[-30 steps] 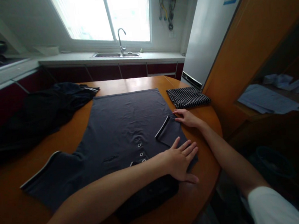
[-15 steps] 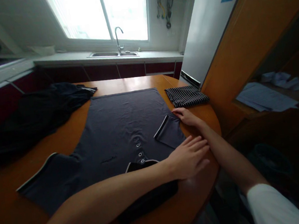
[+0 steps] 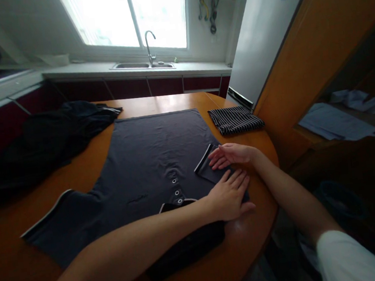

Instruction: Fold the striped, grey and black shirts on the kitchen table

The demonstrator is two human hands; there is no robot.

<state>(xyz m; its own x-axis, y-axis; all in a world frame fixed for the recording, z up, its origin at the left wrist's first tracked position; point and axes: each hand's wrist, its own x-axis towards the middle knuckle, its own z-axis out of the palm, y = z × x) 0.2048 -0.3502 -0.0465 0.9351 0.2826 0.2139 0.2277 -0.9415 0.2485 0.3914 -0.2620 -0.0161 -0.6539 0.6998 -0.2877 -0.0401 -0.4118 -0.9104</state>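
Note:
A dark grey polo shirt (image 3: 148, 153) lies spread on the wooden table, its hem at the far side and its black collar toward me, partly hidden under my left forearm. The sleeve on the right is folded inward over the body, its black-and-white cuff (image 3: 203, 158) slanting across the cloth. My left hand (image 3: 230, 195) rests flat on the shirt's right shoulder edge, fingers stretched out. Just beyond it, my right hand (image 3: 231, 154) is over the folded sleeve, fingers loosely extended and holding nothing. On the left, the other sleeve (image 3: 62, 220) lies stretched outward.
A folded black-and-white striped cloth (image 3: 236, 119) lies at the table's far right. Dark clothing (image 3: 46, 137) is heaped along the left side. Behind the table (image 3: 170, 102) runs a counter with a sink (image 3: 133, 66); a fridge (image 3: 250, 40) stands at the right.
My right hand has moved from the shirt's right side edge inward and nearer, onto the folded sleeve. My left hand slid right over the shoulder, then came back left.

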